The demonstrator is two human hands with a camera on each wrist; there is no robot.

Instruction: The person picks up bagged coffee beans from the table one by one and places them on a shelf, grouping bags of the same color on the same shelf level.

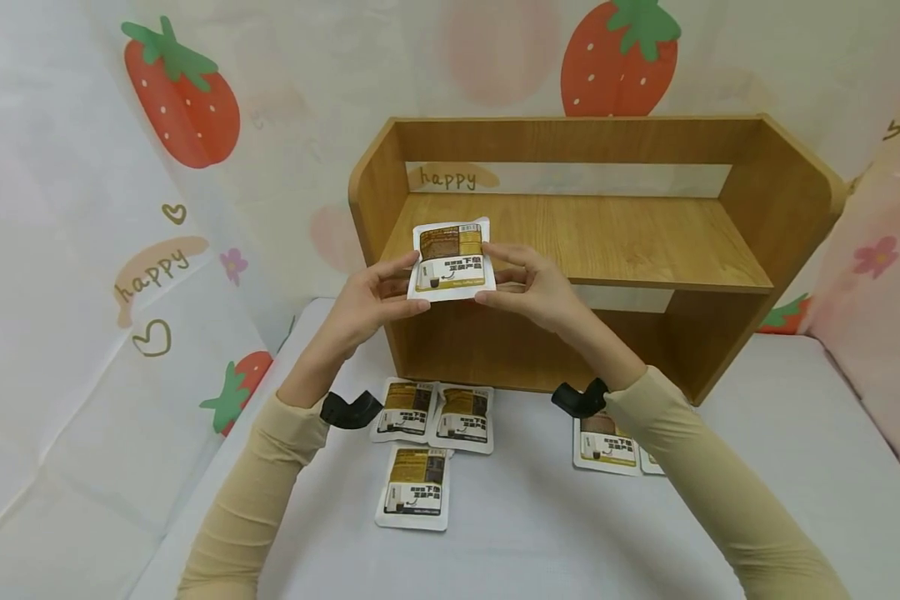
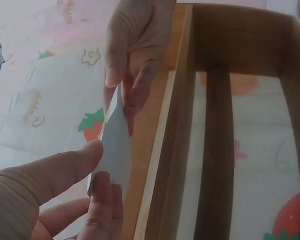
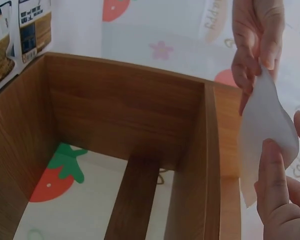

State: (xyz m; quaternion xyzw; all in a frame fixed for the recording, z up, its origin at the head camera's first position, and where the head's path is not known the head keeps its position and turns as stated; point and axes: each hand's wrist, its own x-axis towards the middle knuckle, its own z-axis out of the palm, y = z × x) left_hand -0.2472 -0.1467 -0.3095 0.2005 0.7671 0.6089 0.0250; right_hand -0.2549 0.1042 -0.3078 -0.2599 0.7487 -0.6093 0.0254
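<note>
Both hands hold one white packet (image 1: 453, 265) with a brown and yellow printed label, raised in front of the upper shelf of a wooden rack (image 1: 570, 237). My left hand (image 1: 363, 304) pinches its left edge between thumb and fingers. On the opposite edge, my right hand (image 1: 536, 287) pinches it the same way. Seen edge-on in the left wrist view, the packet (image 2: 115, 145) looks thin with a slightly bulging back. Its plain pale back (image 3: 265, 130) faces the right wrist camera, fingertips pressed against it.
Several like packets lie on the white table (image 1: 525, 533): two side by side at the rack's foot, one nearer packet (image 1: 414, 492), and on the right another packet (image 1: 603, 446) partly behind the right sleeve. A strawberry-print curtain (image 1: 285, 100) hangs behind and at the sides.
</note>
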